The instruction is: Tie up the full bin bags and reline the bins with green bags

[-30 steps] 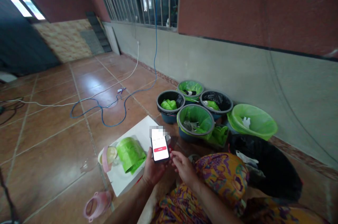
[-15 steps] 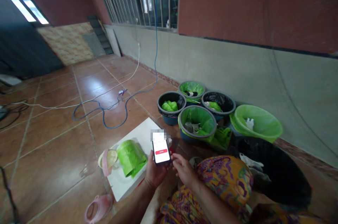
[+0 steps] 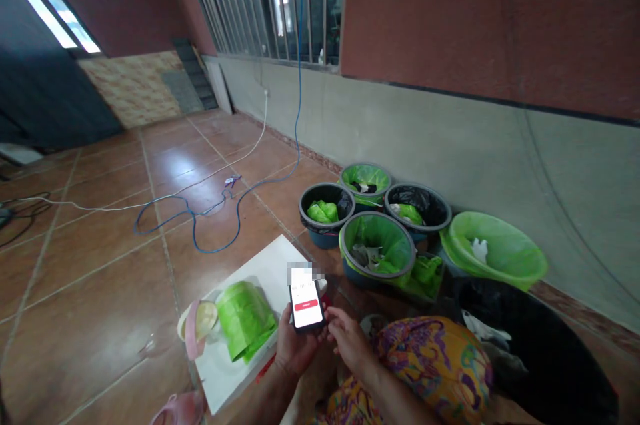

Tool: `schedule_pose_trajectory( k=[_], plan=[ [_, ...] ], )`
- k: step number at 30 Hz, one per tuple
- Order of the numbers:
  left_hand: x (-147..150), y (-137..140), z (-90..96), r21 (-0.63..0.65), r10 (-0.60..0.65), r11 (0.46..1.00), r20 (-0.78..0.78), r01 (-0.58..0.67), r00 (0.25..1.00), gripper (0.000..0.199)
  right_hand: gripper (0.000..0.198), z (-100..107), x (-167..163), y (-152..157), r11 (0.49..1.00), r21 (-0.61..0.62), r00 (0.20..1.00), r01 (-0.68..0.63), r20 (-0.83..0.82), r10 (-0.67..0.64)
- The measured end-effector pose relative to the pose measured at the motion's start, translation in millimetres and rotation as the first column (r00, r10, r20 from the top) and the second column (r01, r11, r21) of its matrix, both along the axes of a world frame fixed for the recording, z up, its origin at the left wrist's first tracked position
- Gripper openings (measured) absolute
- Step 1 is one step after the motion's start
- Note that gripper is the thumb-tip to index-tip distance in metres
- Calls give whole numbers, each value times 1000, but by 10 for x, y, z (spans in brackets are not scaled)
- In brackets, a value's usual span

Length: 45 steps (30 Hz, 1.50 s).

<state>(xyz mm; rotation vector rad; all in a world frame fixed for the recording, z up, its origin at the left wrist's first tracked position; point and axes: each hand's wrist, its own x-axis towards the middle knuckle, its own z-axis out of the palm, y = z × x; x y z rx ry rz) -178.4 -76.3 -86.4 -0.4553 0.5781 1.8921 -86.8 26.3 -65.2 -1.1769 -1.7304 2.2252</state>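
My left hand [image 3: 293,345] holds a black phone [image 3: 306,303] upright, its lit white screen showing a red button. My right hand [image 3: 349,338] rests beside the phone's right edge, fingers curled toward it and touching or nearly touching it. Just left of the phone a roll of green bin liners [image 3: 246,319] lies on a white board [image 3: 265,263] on the tiled floor. My knee in patterned cloth [image 3: 435,361] sits below the right hand.
Several small bins [image 3: 377,243] with green or black liners stand by the wall ahead. A green-lined basin [image 3: 495,253] and a large black bag [image 3: 540,331] lie to the right. Blue cable [image 3: 200,211] and white cable trail across the floor. Pink lid [image 3: 175,408] at bottom left.
The view has tilted up slightly, so hands and phone sit lower in frame. Both hands keep the same hold on the phone.
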Motion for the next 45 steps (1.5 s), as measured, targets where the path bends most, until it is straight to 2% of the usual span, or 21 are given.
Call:
schedule_pose_trajectory(
  k=[5, 9, 14, 20, 23, 25, 28, 30, 32, 35, 37, 39, 40, 42, 43, 45],
  plan=[
    [-13, -17, -81, 1, 47, 999, 51, -47, 998, 45, 35, -7, -36, 0, 999, -46, 1000, 15, 28, -13],
    [-47, -49, -191, -52, 127, 991, 82, -123, 989, 36, 38, 69, -55, -8, 997, -73, 997, 15, 81, -10],
    [-62, -94, -282, -34, 199, 980, 48, -198, 979, 34, 47, 121, -61, -9, 998, -69, 986, -8, 163, 19],
    [-58, -111, -242, -46, 271, 962, 2, -270, 963, 32, 46, 40, -8, -16, 999, -32, 988, -24, 149, 28],
    [-9, -143, -189, -56, 267, 961, -53, -270, 962, 37, 46, 97, 56, -15, 999, -43, 991, 9, 135, -3],
    [60, -195, -183, -76, 214, 973, -80, -220, 974, 38, 47, 220, 136, 9, 998, -62, 994, 32, 110, -25],
    [172, -296, -239, -130, 40, 990, -82, -50, 996, 29, 46, 515, 339, 109, 998, -59, 999, 30, 17, -29],
    [210, -325, -282, -165, -109, 981, -55, 99, 992, 29, 40, 739, 536, 222, 998, -7, 997, 54, -58, -55],
    [206, -273, -264, -206, -220, 955, -22, 211, 975, 30, 37, 925, 785, 365, 988, 74, 987, 138, -94, -131],
    [170, 6, -1, -344, -297, 894, 21, 286, 955, 29, 38, 1035, 1254, 628, 936, 187, 954, 299, -64, -292],
    [179, 318, 351, -499, -322, 822, -11, 274, 947, 25, 40, 966, 1634, 829, 904, 237, 932, 355, -10, -364],
    [249, 701, 789, -552, -407, 796, -181, 249, 895, 20, 40, 803, 2060, 1041, 883, 293, 911, 366, 83, -404],
    [310, 910, 1009, -526, -419, 822, -303, 216, 856, 19, 38, 701, 2283, 1146, 869, 331, 891, 367, 144, -431],
    [483, 1347, 1381, -411, -473, 866, -496, 283, 728, 21, 33, 489, 2725, 1346, 826, 424, 814, 372, 278, -509],
    [592, 1571, 1507, -382, -502, 862, -554, 333, 664, 22, 30, 393, 2931, 1439, 802, 477, 775, 360, 325, -542],
    [840, 2013, 1604, -400, -592, 804, -612, 441, 524, 28, 27, 242, 3287, 1609, 768, 563, 721, 306, 390, -573]
  ],
)
